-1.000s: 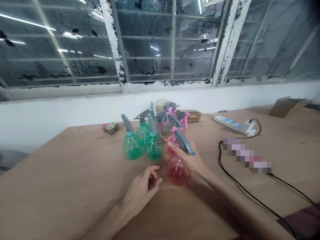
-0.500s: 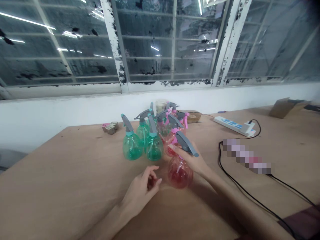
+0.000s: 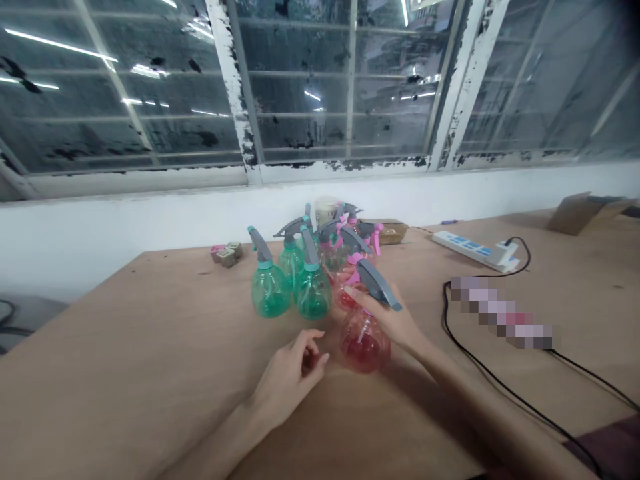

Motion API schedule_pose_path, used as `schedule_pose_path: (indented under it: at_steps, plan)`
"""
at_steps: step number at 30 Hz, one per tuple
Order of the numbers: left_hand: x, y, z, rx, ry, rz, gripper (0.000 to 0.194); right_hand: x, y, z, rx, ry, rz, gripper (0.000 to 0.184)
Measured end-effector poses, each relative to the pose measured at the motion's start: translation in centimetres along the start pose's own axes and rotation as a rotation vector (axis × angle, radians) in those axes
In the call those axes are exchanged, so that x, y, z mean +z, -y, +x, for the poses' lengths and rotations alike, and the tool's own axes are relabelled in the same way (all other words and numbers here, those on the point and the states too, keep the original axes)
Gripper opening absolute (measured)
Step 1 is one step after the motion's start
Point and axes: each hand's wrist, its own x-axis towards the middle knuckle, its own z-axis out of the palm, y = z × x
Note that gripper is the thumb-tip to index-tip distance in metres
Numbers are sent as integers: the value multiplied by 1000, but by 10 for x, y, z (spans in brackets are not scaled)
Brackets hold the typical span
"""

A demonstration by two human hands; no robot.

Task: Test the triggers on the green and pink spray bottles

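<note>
My right hand (image 3: 395, 321) grips the neck of a pink spray bottle (image 3: 364, 343) with a grey trigger head, standing on the wooden table (image 3: 150, 360). My left hand (image 3: 290, 373) rests on the table just left of that bottle, fingers loosely curled and apart, holding nothing. Behind them stands a cluster of green spray bottles (image 3: 270, 293) and more pink spray bottles (image 3: 350, 257).
A white power strip (image 3: 473, 250) lies at the back right, with black cables (image 3: 480, 367) running toward the near right edge. Small blocks (image 3: 227, 254) sit at the back left. A cardboard box (image 3: 575, 212) is far right. A window wall stands behind.
The pink bottle in my right hand has tilted and shifted slightly right and nearer. The view has drifted a little. My left hand has stayed nearly still.
</note>
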Motion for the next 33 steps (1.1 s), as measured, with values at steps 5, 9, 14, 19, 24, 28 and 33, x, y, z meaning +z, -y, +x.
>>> schedule_pose_path:
  at_steps: [5, 9, 14, 19, 24, 28, 33]
  plan:
    - [-1, -2, 0, -16, 2, 23, 23, -1, -4, 0, -27, -13, -15, 31]
    - [-3, -6, -1, -30, 8, 58, 21, 0, -5, -1, -43, -30, -30, 31]
    - [-4, -7, -1, -32, 34, 97, 17, 0, -4, -1, -69, -28, -20, 30]
    - [-5, -6, 0, -2, 46, 101, 15, -1, -4, -1, -66, -17, -19, 32]
    - [-4, -4, 0, 2, 51, 106, 16, -2, -2, -1, -61, -3, -46, 31]
    - [-4, -4, 0, 9, 61, 105, 17, -2, 4, -2, -70, 3, -68, 29]
    - [-5, -5, 0, -3, 62, 109, 17, -4, 10, -5, -18, 82, -74, 19]
